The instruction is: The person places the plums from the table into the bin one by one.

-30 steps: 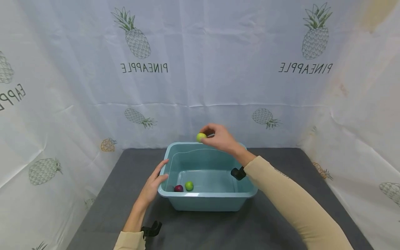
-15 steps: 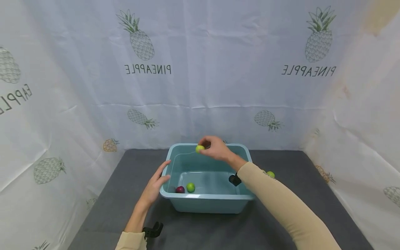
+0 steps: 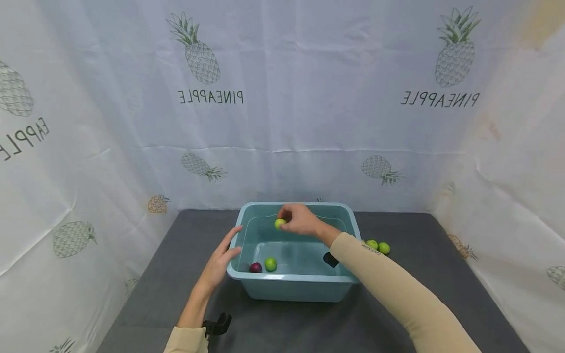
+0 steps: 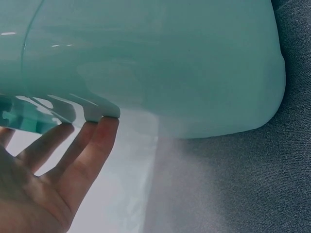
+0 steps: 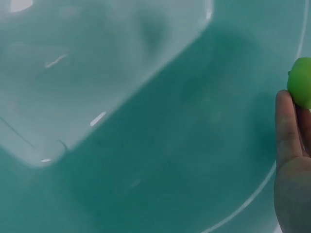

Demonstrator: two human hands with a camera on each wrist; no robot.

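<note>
My right hand (image 3: 301, 219) pinches a small round green fruit (image 3: 280, 224) inside the upper part of a light blue plastic basin (image 3: 291, 289). In the right wrist view, the held green fruit (image 5: 301, 82) shows a tiny stem nub at the fingertips, cut off by the frame edge. My left hand (image 3: 215, 267) rests on the basin's left rim. Its nearly straight fingers (image 4: 97, 150) touch the rim's edge in the left wrist view. On the basin floor, near the front left, another green fruit (image 3: 270, 264) lies beside a dark red fruit (image 3: 255, 267).
Two more green fruits (image 3: 384, 248) lie on the dark grey tabletop (image 3: 406, 274) right of the basin, one partly behind the right sleeve (image 3: 379, 274). White cloth walls (image 3: 287, 98) printed with pineapples stand behind and on both sides.
My right hand has come down and slightly left with the green fruit, from above the basin's back rim to inside it. The left hand stays on the rim.
</note>
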